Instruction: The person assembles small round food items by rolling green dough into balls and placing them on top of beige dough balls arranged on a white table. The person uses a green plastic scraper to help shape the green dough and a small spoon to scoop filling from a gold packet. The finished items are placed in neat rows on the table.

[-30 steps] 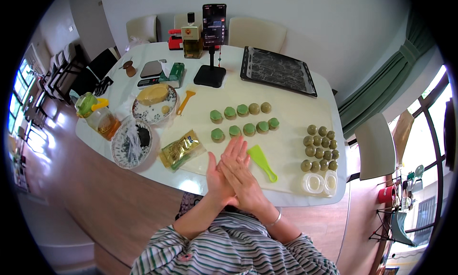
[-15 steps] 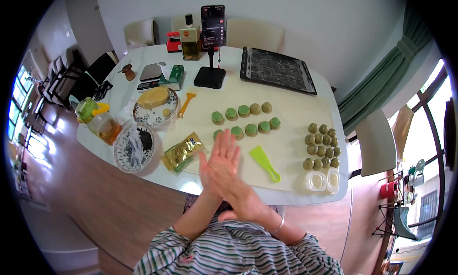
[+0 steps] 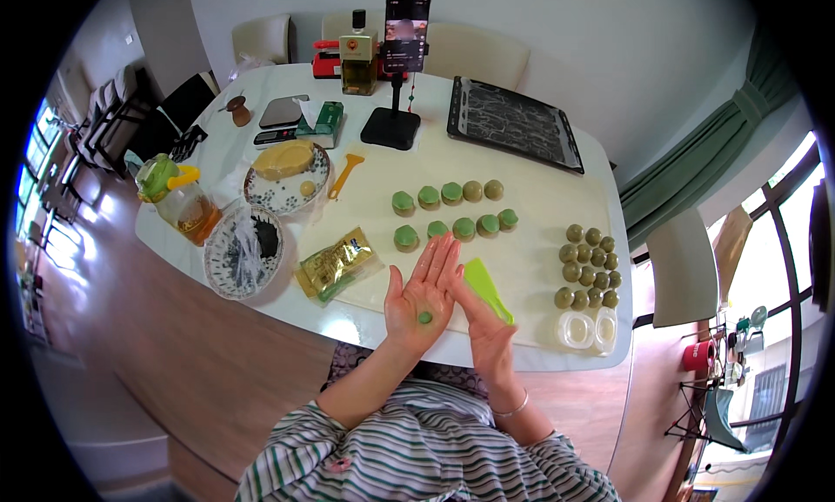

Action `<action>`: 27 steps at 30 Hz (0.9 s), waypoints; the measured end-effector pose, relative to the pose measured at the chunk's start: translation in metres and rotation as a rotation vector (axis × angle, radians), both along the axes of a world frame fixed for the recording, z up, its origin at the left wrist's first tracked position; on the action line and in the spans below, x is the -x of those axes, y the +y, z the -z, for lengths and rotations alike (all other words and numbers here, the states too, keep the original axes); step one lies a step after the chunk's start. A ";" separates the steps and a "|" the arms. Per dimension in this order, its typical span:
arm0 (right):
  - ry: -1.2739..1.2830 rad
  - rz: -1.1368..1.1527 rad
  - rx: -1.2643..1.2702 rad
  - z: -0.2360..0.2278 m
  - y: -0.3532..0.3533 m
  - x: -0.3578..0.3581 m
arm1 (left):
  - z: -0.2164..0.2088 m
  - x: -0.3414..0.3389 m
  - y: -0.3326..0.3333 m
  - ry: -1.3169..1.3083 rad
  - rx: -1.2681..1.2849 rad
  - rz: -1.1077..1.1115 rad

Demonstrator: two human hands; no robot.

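Left hand (image 3: 407, 311) lies palm up, fingers extended, thumb spread wide; a small green dough ball (image 3: 424, 317) rests on its palm, ungripped. Right hand (image 3: 492, 337) is just beside it, fingers straight and tilted toward the left fingers; it is flat rather than closed, and whether the fingertips touch cannot be told. Both hands sit in view over the near edge of the white surface (image 3: 591, 358), forearms crossing that edge. Lime-green scraper (image 3: 489, 289) lies on the cream mat (image 3: 539, 206), partly hidden by the right hand. Gold packet (image 3: 342, 265) is left of the left hand, near the mat's left edge. Beyond the fingertips stand two rows of balls: back row (image 3: 451, 193), three green-topped and two plain olive; front row (image 3: 464, 230), green-topped, its nearest members close to the left fingertips. A broad bare stretch of mat separates these from the olive balls (image 3: 584, 255) at the right edge, with clear plastic containers (image 3: 576, 330) in front. Black baking tray (image 3: 517, 123) occupies the far right edge, well apart.
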State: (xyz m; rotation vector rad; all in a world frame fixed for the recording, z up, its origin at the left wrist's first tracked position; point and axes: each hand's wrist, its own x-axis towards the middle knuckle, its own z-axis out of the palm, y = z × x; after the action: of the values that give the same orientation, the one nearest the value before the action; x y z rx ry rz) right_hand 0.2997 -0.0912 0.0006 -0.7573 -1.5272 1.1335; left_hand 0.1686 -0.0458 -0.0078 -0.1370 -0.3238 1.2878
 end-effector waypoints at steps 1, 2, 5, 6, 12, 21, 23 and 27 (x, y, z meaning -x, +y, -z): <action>-0.047 0.015 -0.024 0.002 -0.003 -0.002 | 0.000 -0.001 0.002 0.015 -0.003 -0.008; -0.213 0.037 -0.140 0.004 -0.009 0.001 | 0.002 -0.002 0.004 0.023 -0.008 -0.017; -0.578 0.049 -0.418 0.002 -0.021 0.017 | 0.013 -0.005 0.005 0.132 -0.072 -0.052; -0.615 0.012 -0.466 -0.002 -0.020 0.020 | 0.018 -0.009 0.003 0.221 -0.128 -0.072; -0.635 0.025 -0.523 -0.003 -0.016 0.011 | 0.012 -0.001 -0.001 0.202 -0.103 -0.085; -0.624 -0.002 -0.551 -0.002 -0.023 0.005 | 0.019 0.004 -0.004 0.091 -0.082 -0.086; -0.614 -0.113 -0.590 -0.002 -0.031 0.010 | 0.021 0.002 -0.009 0.107 -0.096 -0.074; -0.664 0.047 -0.528 0.003 -0.008 0.003 | 0.016 -0.005 -0.021 0.235 -0.110 0.003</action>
State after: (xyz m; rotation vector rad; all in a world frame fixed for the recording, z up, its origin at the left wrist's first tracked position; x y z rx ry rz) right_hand 0.2967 -0.0994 -0.0021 -0.8284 -2.2211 0.3964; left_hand 0.1739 -0.0668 -0.0238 0.1070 -0.1922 1.2653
